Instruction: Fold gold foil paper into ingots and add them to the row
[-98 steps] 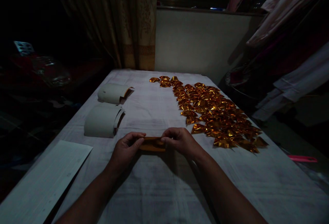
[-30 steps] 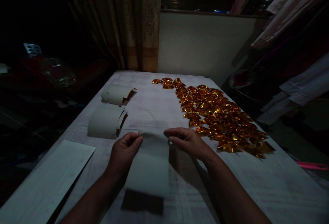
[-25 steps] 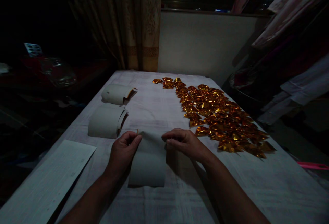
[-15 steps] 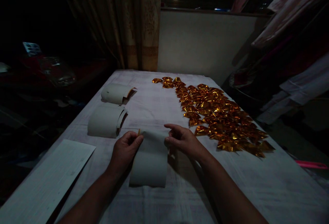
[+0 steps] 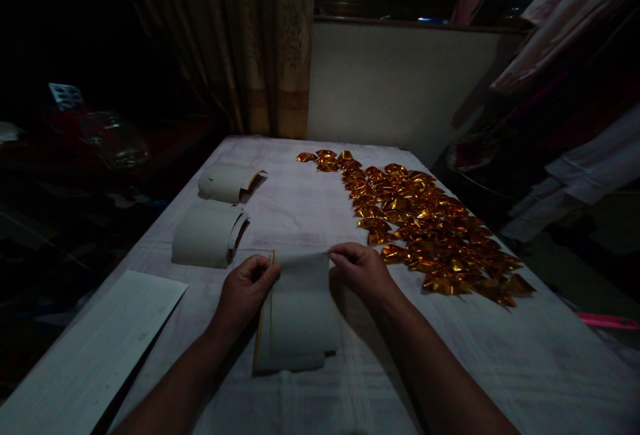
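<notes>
A small stack of pale paper sheets (image 5: 303, 308) with thin gold edges lies curved before me. At its upper left side my left hand (image 5: 250, 285) is closed, thumb on top and fingers beneath. The thumb and index finger of my right hand (image 5: 361, 270) pinch the top sheet's upper right corner. That sheet sits shifted to the right over the ones below, so their left and lower edges show. To the right spread many folded gold foil pieces (image 5: 425, 215), lying in overlapping rows.
Two curled stacks of pale sheets, a nearer one (image 5: 203, 235) and a farther one (image 5: 225, 182), rest at the left. A flat white board (image 5: 100, 348) lies along the left edge of the cloth-covered table (image 5: 500, 368). Behind are a curtain (image 5: 275, 48) and a wall (image 5: 390, 82).
My right hand has closed its finger and thumb on the top sheet's corner. The top sheet has slid to the right off the stack's edges, while my left hand has barely moved.
</notes>
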{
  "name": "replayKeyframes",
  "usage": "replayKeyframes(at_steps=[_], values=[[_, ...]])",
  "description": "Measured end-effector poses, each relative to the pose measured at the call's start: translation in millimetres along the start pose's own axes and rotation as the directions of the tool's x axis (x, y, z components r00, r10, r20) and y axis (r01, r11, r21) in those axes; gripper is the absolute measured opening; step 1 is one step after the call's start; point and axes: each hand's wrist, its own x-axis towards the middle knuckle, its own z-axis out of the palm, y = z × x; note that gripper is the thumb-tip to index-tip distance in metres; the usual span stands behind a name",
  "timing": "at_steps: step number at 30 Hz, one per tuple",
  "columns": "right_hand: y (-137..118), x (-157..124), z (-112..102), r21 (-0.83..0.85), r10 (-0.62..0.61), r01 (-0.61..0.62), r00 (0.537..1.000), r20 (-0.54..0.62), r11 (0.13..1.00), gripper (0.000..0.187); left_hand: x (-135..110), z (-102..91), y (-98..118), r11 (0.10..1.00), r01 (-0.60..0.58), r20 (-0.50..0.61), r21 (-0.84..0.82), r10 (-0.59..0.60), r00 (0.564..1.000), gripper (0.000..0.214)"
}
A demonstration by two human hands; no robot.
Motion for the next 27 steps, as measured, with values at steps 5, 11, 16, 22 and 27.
replayKeyframes(at_steps=[5, 11, 16, 22, 27], values=[[9.4, -0.4, 6.0, 0.197, 0.145, -0.16, 0.986, 0.088, 0.967, 0.031, 0.8, -2.9, 0.2, 1.0, -0.01, -0.019, 0.023, 0.01, 1.0, 0.038], [6.4, -2.7, 18.1, 0.271, 0.161, -0.197, 0.975, 0.151, 0.942, 0.046, -1.4, 0.1, 0.1, 1.0, -0.01, -0.02, 0.002, 0.01, 1.0, 0.043], [4.6, 0.3, 8.3, 0.299, 0.214, -0.216, 0.976, 0.039, 0.93, 0.045, 7.0, -18.9, 21.3, 0.994, -0.087, -0.166, 0.065, 0.096, 0.981, 0.043], [10.8, 5.3, 5.2, 0.3, 0.217, -0.192, 0.975, -0.052, 0.934, 0.031, 47.1, -74.5, 108.3, 0.762, -0.411, -0.374, 0.5, 0.618, 0.691, 0.029], [12.3, 6.8, 3.9, 0.307, 0.208, -0.177, 0.975, -0.071, 0.935, 0.027, 67.8, -104.2, 116.2, 0.648, -0.505, -0.139, 0.57, 0.682, 0.718, 0.033]])
